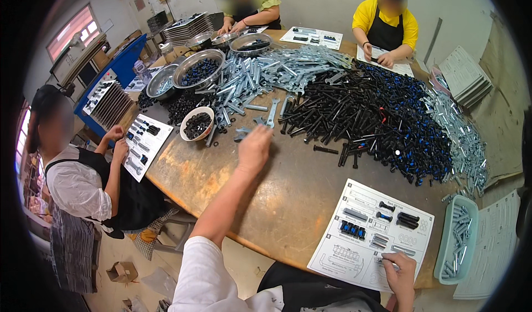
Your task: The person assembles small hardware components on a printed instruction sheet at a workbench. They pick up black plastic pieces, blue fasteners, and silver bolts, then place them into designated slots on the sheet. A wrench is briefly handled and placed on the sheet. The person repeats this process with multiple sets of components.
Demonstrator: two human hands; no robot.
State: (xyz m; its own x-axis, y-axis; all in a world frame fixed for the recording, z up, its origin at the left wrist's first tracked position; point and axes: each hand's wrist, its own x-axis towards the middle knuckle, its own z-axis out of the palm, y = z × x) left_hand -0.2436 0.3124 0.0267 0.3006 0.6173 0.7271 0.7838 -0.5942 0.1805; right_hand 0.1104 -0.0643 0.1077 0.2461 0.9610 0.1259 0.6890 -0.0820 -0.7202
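Observation:
My left hand [255, 147] reaches to the near edge of a heap of silver open-end wrenches [310, 62]. Its curled fingertips touch or nearly touch a loose wrench [273, 112]; whether they grip it is hidden. My right hand [401, 274] rests over the lower right corner of a printed white sheet [327, 256]. Its fingers are curled with the tips together, and what they hold, if anything, cannot be made out. On the sheet lie black bolts [408, 220], a row of black and blue bolts [353, 230], a silver tube [355, 214] and short silver pins [379, 240].
Black bolts [332, 107] and blue-tipped bolts [424, 134] are heaped mid-table. A bowl of black nuts [197, 124] and steel bowls [199, 68] stand left. A teal tray [458, 240] holds silver tubes. Three people work around the table, one [83, 173] close on the left.

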